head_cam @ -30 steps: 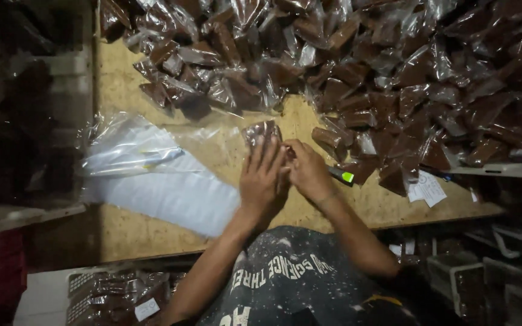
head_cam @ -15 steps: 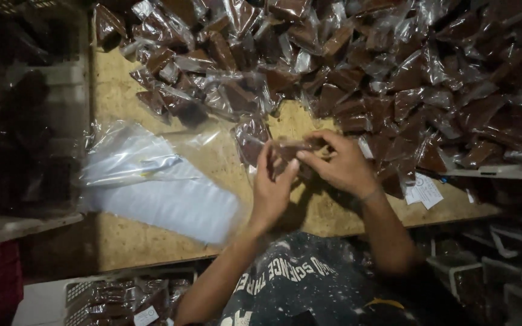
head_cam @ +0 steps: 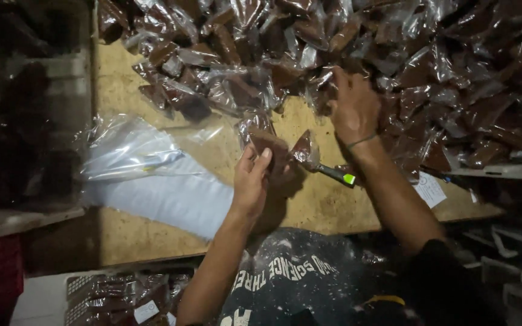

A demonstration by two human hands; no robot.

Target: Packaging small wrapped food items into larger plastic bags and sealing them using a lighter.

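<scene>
My left hand (head_cam: pixel 252 180) holds a small clear packet of brown stuff (head_cam: pixel 262 137) just above the wooden board (head_cam: pixel 309 199). My right hand (head_cam: pixel 353 107) reaches up into the big heap of the same brown packets (head_cam: pixel 430 66), fingers closing on one of them at the heap's lower edge. A short tool with a dark handle and a green end (head_cam: pixel 336 175) lies on the board between my forearms, with another packet (head_cam: pixel 305 149) against its tip.
A stack of clear empty plastic bags (head_cam: pixel 134 157) lies to the left on the board. A white paper slip (head_cam: pixel 429 188) sits near the right edge. Below the table a light crate (head_cam: pixel 122 296) holds more filled packets. Dark crates stand at the left.
My hands were together on one packet. The right hand has since let go and moved up and right into the heap, while the left hand keeps the packet.
</scene>
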